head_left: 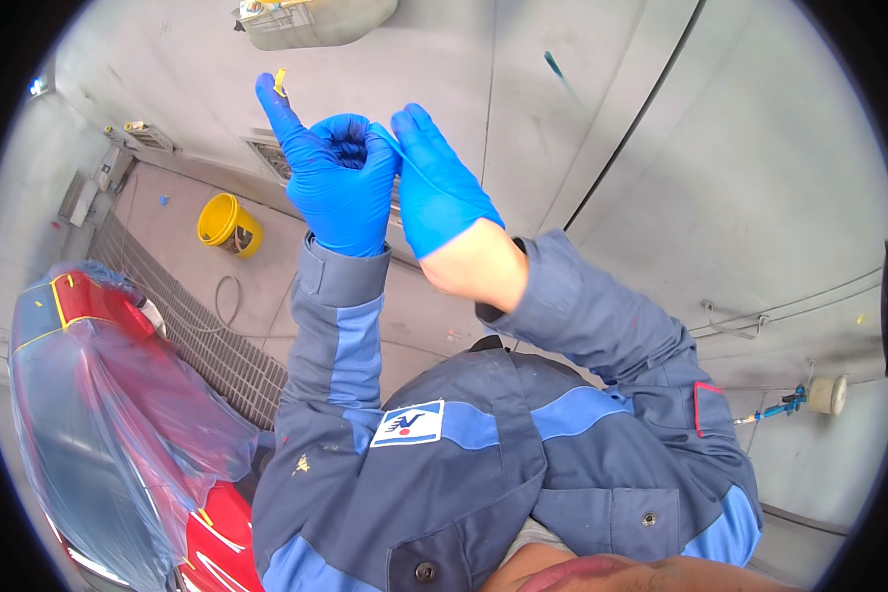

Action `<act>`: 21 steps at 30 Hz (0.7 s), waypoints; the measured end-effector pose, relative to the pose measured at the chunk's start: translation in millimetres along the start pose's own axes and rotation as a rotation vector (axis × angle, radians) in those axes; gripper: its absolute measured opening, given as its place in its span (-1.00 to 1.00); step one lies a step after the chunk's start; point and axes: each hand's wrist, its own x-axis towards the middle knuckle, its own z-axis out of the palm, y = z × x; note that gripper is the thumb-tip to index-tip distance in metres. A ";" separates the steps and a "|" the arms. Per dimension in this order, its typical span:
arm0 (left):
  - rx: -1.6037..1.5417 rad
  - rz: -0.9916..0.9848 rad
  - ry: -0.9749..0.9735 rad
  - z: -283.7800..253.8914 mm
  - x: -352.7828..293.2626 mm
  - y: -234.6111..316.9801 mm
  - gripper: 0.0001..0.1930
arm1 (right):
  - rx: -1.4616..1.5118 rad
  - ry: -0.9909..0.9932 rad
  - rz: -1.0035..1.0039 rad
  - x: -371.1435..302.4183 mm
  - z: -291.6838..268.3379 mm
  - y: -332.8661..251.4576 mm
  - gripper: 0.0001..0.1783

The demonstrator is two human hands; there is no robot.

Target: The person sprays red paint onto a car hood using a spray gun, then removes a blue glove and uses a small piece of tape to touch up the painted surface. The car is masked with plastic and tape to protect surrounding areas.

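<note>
Both my hands wear blue gloves and meet in front of my chest. On my left hand [340,183], one finger points up with a scrap of yellow tape [281,81] at its tip. Its thumb and another finger curl into a ring and seem to pinch a stretched fold of the glove on my right hand [439,178]. The right hand's visible fingers are stretched out close together, and bare wrist shows below that glove [459,212]. Part of the contact between the hands is hidden.
At left stands a red car body [207,543] partly under clear plastic sheeting [118,414] with yellow tape. A yellow bucket [229,225] sits beyond, near a floor grate [202,340] and a thin hose [229,301]. A fitting with a blue line [784,405] is at right.
</note>
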 end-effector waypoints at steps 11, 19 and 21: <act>-0.170 -0.021 -0.221 -47.3 20.3 13.5 -0.10 | 1.499 -0.042 0.696 -130.5 -89.8 22.4 -0.44; -0.297 -0.282 -0.845 -41.3 -8.5 47.7 -0.28 | 0.195 0.283 0.151 -79.7 -136.0 56.3 -0.84; -0.312 -0.333 -0.949 -31.8 -11.7 51.9 -0.28 | -0.108 0.105 -0.239 -35.7 -145.9 44.3 -0.69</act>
